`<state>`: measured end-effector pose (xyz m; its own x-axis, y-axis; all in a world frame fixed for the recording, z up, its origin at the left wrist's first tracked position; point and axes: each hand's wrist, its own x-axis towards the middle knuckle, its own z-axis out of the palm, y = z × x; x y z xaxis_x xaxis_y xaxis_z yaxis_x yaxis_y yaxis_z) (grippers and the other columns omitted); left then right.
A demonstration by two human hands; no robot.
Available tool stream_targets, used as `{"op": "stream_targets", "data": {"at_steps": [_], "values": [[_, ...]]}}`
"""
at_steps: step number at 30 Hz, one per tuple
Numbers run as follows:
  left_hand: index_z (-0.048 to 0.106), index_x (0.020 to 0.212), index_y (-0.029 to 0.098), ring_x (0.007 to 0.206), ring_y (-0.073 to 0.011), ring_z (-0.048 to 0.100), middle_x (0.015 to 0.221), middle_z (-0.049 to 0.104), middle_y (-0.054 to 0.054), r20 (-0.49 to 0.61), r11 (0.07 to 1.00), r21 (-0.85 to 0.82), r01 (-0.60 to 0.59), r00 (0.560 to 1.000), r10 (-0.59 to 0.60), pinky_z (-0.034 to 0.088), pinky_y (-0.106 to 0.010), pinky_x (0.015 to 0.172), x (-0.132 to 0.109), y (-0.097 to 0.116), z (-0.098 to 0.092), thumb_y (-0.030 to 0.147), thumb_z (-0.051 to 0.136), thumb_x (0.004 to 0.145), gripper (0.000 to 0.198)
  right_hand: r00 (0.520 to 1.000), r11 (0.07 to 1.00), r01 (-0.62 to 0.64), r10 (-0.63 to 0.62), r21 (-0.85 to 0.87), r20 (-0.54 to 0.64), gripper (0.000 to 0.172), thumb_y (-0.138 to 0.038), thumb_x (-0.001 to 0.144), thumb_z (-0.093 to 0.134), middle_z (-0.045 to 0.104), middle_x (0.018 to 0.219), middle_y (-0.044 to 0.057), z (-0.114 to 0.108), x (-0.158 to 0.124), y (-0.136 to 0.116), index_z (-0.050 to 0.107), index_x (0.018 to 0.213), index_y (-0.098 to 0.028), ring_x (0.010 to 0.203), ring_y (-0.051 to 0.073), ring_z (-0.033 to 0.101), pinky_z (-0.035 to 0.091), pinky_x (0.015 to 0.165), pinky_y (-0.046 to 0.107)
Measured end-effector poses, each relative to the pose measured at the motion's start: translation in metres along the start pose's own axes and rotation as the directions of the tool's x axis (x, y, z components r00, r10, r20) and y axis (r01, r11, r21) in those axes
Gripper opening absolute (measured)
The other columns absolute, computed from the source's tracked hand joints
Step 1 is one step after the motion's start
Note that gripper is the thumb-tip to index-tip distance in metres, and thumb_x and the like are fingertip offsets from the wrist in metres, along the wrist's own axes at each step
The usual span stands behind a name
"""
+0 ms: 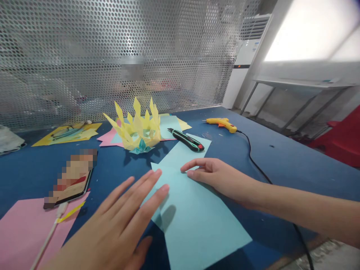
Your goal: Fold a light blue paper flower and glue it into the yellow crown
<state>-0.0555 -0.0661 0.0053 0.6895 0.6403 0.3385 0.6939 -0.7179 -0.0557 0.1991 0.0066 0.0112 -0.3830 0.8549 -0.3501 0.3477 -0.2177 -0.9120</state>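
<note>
Light-blue paper (202,221) lies on the table in front of me, its sheets overlapping at angles. My left hand (120,217) hovers over its left edge, fingers stretched out and casting a shadow on it. On the paper's upper part rests my right hand (215,172), fingers loosely bent, with thumb and index tips apart. Just beyond is a utility knife (186,140), black and green, lying partly on another light-blue sheet (174,153). A yellow folded-paper crown (137,127) with a blue piece at its front stands farther back.
A yellow glue gun (222,123) lies at the right, its black cord (254,161) running to the front edge. A phone (75,183) with a white cable sits partly on pink paper (22,228). Yellow sheets (42,138) lie back left. Behind stands a perforated metal panel (180,48).
</note>
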Motion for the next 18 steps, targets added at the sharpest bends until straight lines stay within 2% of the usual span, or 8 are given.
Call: {"op": "stream_targets", "data": {"at_steps": [1,3,4,6,9,13,15,18], "values": [[0.017,0.152,0.023,0.147,-0.0189,0.019,0.161,0.017,0.001,0.045,0.999,-0.027,-0.045,0.998,0.046,0.017,-0.033,0.120,0.014,-0.002,0.001,0.018,0.052,0.082,0.079,1.000,1.000,0.016,-0.015,-0.026,0.026,0.025,-0.032,0.093,0.052,0.073,0.088,0.005,0.003,0.004,0.000,0.063,0.111,-0.019,0.075,0.015,0.069,0.054,0.063,0.026],[0.009,0.153,0.019,0.143,-0.0205,0.030,0.159,0.025,-0.004,0.267,0.994,-0.109,-0.002,0.963,0.032,0.031,-0.037,0.115,0.038,-0.007,0.003,0.023,0.055,0.085,0.082,0.995,0.993,0.067,-0.059,-0.097,0.080,0.027,-0.030,0.095,0.046,0.074,0.095,0.007,0.005,0.011,-0.001,0.062,0.114,-0.018,0.081,0.016,0.070,0.055,0.069,0.028],[0.015,0.152,0.017,0.140,-0.0223,0.037,0.157,0.031,-0.007,0.323,0.982,-0.190,0.006,0.945,0.056,0.037,-0.039,0.112,0.048,-0.010,0.005,0.028,0.054,0.086,0.077,0.990,0.983,0.105,-0.091,-0.147,0.104,0.029,-0.029,0.096,0.043,0.074,0.096,0.008,0.003,0.014,-0.002,0.062,0.114,-0.017,0.082,0.017,0.069,0.054,0.070,0.029],[0.018,0.152,0.018,0.138,-0.0239,0.040,0.155,0.035,-0.008,0.454,0.958,-0.273,0.090,0.890,0.046,0.040,-0.041,0.109,0.061,-0.018,0.008,0.028,0.047,0.091,0.068,0.971,0.938,0.213,-0.172,-0.274,0.165,0.030,-0.028,0.096,0.043,0.072,0.097,0.009,-0.006,0.021,-0.007,0.064,0.112,-0.016,0.083,0.018,0.067,0.052,0.071,0.030],[0.034,0.147,0.024,0.135,-0.0264,0.045,0.150,0.043,-0.009,0.488,0.953,-0.293,0.075,0.869,0.081,0.044,-0.043,0.106,0.067,-0.029,0.013,0.024,0.043,0.093,0.055,0.900,0.786,0.414,-0.275,-0.460,0.339,0.021,-0.027,0.085,0.063,0.067,0.087,0.006,-0.028,0.032,-0.012,0.072,0.101,-0.018,0.079,0.018,0.060,0.045,0.072,0.030],[0.044,0.142,0.031,0.134,-0.0301,0.046,0.148,0.046,-0.006,0.438,0.956,-0.280,0.089,0.898,0.045,0.044,-0.043,0.106,0.064,-0.035,0.024,0.034,0.057,0.088,0.056,0.805,0.609,0.581,-0.330,-0.540,0.493,0.043,-0.033,0.077,0.075,0.058,0.095,0.005,-0.054,0.044,-0.013,0.068,0.117,-0.021,0.077,0.016,0.053,0.041,0.070,0.028],[0.046,0.141,0.034,0.132,-0.0289,0.048,0.143,0.053,-0.003,0.358,0.950,-0.288,0.121,0.934,-0.011,0.044,-0.040,0.106,0.063,-0.036,0.029,0.040,0.060,0.085,0.057,0.767,0.575,0.623,-0.316,-0.530,0.559,0.048,-0.031,0.076,0.076,0.056,0.100,0.004,-0.059,0.048,-0.010,0.064,0.123,-0.023,0.082,0.015,0.054,0.042,0.073,0.027],[0.046,0.140,0.035,0.130,-0.0279,0.051,0.135,0.061,-0.001,0.272,0.939,-0.301,0.165,0.959,-0.082,0.046,-0.038,0.104,0.065,-0.039,0.033,0.048,0.058,0.085,0.058,0.719,0.596,0.645,-0.261,-0.479,0.644,0.063,-0.031,0.065,0.085,0.056,0.100,0.001,-0.058,0.052,-0.005,0.062,0.124,-0.026,0.085,0.014,0.055,0.044,0.074,0.023]]}}
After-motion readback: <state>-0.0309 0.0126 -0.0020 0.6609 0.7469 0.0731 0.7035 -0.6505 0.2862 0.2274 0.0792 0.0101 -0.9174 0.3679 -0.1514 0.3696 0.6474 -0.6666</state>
